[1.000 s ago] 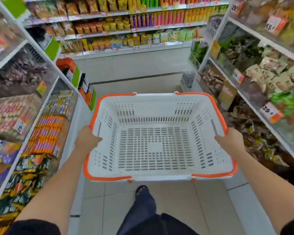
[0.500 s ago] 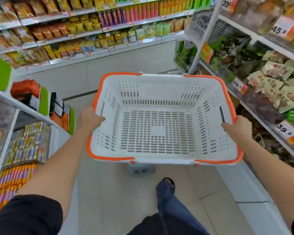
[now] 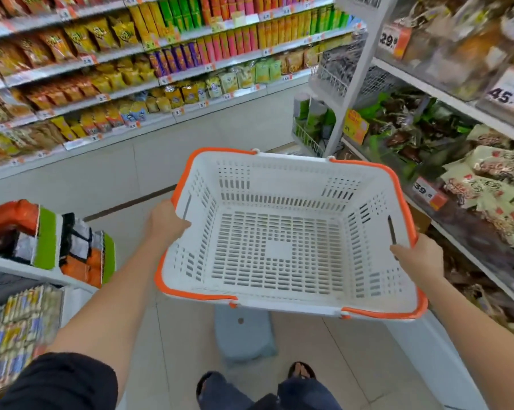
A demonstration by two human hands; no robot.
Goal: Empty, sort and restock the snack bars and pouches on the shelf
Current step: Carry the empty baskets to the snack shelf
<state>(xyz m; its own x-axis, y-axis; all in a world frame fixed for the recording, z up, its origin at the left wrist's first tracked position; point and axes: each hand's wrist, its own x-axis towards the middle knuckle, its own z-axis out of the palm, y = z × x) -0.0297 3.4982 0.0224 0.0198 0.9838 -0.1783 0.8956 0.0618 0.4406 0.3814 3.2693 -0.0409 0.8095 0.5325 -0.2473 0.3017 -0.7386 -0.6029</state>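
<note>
I carry a white slotted shopping basket (image 3: pixel 282 255) with orange rim and nothing inside, held level in the aisle in front of me. My left hand (image 3: pixel 164 221) grips its left rim, thumb hooked over the inside wall. My right hand (image 3: pixel 418 258) grips the right rim the same way. Snack pouches (image 3: pixel 486 179) lie on the shelf at my right, behind a clear guard. Rows of small snack bars (image 3: pixel 19 327) fill the low shelf at my left.
A grey step stool (image 3: pixel 244 335) stands on the tiled floor under the basket, just ahead of my feet. A long shelving wall (image 3: pixel 149 72) of chip bags closes the aisle ahead. A white wire rack (image 3: pixel 327 84) juts out at the right shelf's end.
I have walked forward and turned right; the left shelf slid back, the right shelf and far wall came closer. The stool came into view below the basket. Both hands keep their grip.
</note>
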